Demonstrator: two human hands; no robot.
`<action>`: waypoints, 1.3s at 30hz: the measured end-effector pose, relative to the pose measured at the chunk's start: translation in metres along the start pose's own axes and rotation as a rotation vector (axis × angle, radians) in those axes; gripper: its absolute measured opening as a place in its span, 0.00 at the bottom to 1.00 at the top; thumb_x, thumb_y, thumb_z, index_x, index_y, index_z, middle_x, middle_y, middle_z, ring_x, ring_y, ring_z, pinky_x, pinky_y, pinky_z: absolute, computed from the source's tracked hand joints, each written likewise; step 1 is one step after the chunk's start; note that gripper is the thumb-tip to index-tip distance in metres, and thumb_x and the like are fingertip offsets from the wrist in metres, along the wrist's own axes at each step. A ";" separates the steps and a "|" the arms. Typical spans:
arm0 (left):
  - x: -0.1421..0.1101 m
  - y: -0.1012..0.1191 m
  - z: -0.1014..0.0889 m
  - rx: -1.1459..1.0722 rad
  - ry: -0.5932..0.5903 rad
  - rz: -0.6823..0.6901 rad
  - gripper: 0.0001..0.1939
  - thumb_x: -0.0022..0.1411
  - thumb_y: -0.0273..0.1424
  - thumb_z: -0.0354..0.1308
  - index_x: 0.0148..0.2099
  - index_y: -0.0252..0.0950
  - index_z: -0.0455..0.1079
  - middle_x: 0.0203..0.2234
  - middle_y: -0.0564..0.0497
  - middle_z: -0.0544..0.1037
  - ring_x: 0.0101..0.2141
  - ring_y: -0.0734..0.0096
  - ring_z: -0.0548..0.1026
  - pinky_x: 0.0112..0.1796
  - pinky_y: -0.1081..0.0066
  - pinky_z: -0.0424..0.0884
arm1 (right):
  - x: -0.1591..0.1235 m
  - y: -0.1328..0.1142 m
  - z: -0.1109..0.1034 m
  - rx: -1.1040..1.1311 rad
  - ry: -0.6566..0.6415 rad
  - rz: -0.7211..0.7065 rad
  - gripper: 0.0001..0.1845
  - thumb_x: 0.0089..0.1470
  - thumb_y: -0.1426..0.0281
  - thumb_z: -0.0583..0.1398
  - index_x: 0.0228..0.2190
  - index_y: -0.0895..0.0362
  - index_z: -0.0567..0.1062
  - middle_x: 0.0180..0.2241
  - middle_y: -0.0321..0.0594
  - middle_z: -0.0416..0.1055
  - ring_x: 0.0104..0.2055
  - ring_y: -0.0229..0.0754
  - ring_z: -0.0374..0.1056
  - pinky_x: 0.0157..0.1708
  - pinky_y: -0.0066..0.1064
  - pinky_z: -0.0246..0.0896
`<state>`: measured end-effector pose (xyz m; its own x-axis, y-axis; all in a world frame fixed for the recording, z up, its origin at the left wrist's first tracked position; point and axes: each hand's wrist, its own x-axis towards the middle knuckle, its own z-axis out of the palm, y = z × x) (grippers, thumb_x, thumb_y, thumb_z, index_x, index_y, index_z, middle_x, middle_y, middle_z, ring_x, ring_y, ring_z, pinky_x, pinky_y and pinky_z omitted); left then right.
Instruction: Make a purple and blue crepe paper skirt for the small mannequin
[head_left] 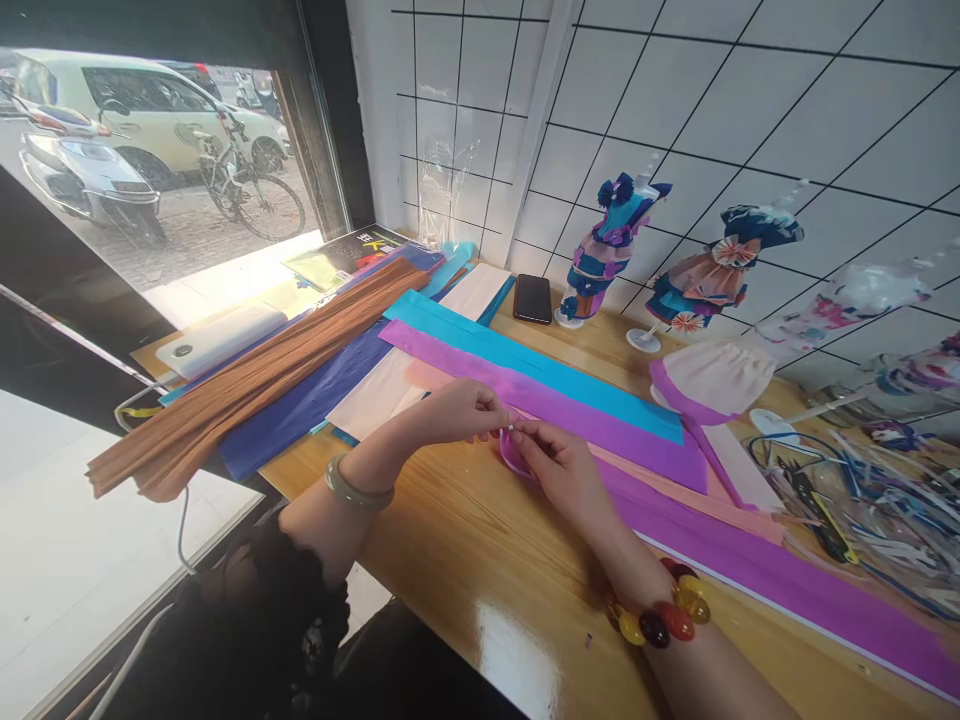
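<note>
My left hand and my right hand meet over the wooden table, fingertips pinched together. Both are closed on the end of a purple crepe paper strip, and a small white bit shows between the fingers. A long purple strip with a white edge runs from near my right hand to the lower right; whether it joins the pinched end I cannot tell. Just beyond my hands lie a wide purple sheet, a turquoise sheet and peach paper.
Brown pleated paper lies over dark blue sheets at left. A phone and small dressed mannequins stand by the tiled wall. A cutter knife lies among tangled strips at right. The table ends close to my body.
</note>
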<state>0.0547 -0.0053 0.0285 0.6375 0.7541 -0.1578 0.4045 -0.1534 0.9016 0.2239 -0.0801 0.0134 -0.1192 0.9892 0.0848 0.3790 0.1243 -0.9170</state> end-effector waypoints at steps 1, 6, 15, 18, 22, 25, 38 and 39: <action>0.000 0.000 0.000 -0.003 -0.020 -0.004 0.16 0.53 0.43 0.56 0.28 0.34 0.69 0.22 0.51 0.74 0.27 0.71 0.74 0.24 0.76 0.70 | 0.000 -0.001 0.000 -0.002 -0.004 0.007 0.13 0.56 0.65 0.54 0.34 0.57 0.76 0.28 0.36 0.71 0.30 0.38 0.63 0.31 0.28 0.55; 0.000 0.001 0.000 -0.023 -0.049 -0.017 0.13 0.54 0.40 0.55 0.29 0.34 0.70 0.21 0.51 0.74 0.26 0.72 0.74 0.23 0.76 0.70 | 0.000 -0.001 0.002 -0.012 -0.014 0.051 0.13 0.55 0.64 0.54 0.32 0.58 0.76 0.27 0.36 0.70 0.28 0.37 0.61 0.29 0.27 0.54; -0.001 0.005 -0.001 -0.002 -0.041 -0.063 0.14 0.54 0.39 0.53 0.27 0.33 0.70 0.21 0.49 0.76 0.26 0.70 0.76 0.23 0.75 0.71 | -0.001 -0.002 0.003 -0.014 -0.015 0.070 0.14 0.53 0.62 0.54 0.27 0.57 0.74 0.23 0.34 0.66 0.25 0.36 0.57 0.26 0.28 0.52; -0.002 0.005 -0.002 0.007 -0.035 -0.059 0.16 0.55 0.40 0.52 0.27 0.33 0.70 0.22 0.49 0.76 0.27 0.70 0.76 0.23 0.75 0.71 | 0.000 -0.001 0.003 -0.003 -0.014 0.079 0.14 0.53 0.61 0.55 0.29 0.57 0.75 0.23 0.34 0.67 0.25 0.36 0.57 0.26 0.28 0.53; -0.002 0.004 -0.003 0.014 -0.026 -0.049 0.16 0.53 0.43 0.55 0.30 0.33 0.69 0.21 0.50 0.75 0.26 0.71 0.75 0.23 0.74 0.71 | 0.000 -0.001 0.003 0.029 -0.017 0.099 0.14 0.53 0.62 0.55 0.30 0.58 0.75 0.22 0.33 0.65 0.23 0.35 0.55 0.24 0.27 0.51; -0.004 0.005 -0.004 0.003 -0.025 -0.024 0.14 0.53 0.41 0.55 0.31 0.34 0.69 0.23 0.50 0.75 0.27 0.71 0.75 0.24 0.75 0.71 | 0.001 0.000 0.003 0.058 -0.015 0.110 0.14 0.53 0.61 0.55 0.28 0.58 0.73 0.21 0.32 0.61 0.22 0.33 0.53 0.23 0.26 0.48; -0.007 0.010 0.001 0.291 -0.003 0.174 0.12 0.55 0.33 0.50 0.26 0.33 0.71 0.21 0.53 0.73 0.23 0.76 0.68 0.24 0.76 0.59 | -0.001 -0.003 0.003 0.087 0.018 0.123 0.15 0.52 0.59 0.56 0.22 0.56 0.68 0.18 0.30 0.57 0.21 0.33 0.51 0.21 0.27 0.46; -0.007 0.010 0.002 0.296 0.001 0.179 0.12 0.55 0.32 0.50 0.26 0.33 0.71 0.20 0.53 0.73 0.23 0.76 0.67 0.24 0.76 0.59 | -0.001 -0.003 0.003 0.086 0.013 0.122 0.15 0.53 0.59 0.55 0.23 0.56 0.69 0.18 0.31 0.57 0.21 0.33 0.51 0.21 0.27 0.46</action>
<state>0.0554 -0.0129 0.0379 0.7151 0.6990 -0.0077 0.4592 -0.4614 0.7591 0.2205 -0.0815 0.0150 -0.0648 0.9976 -0.0244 0.3096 -0.0031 -0.9509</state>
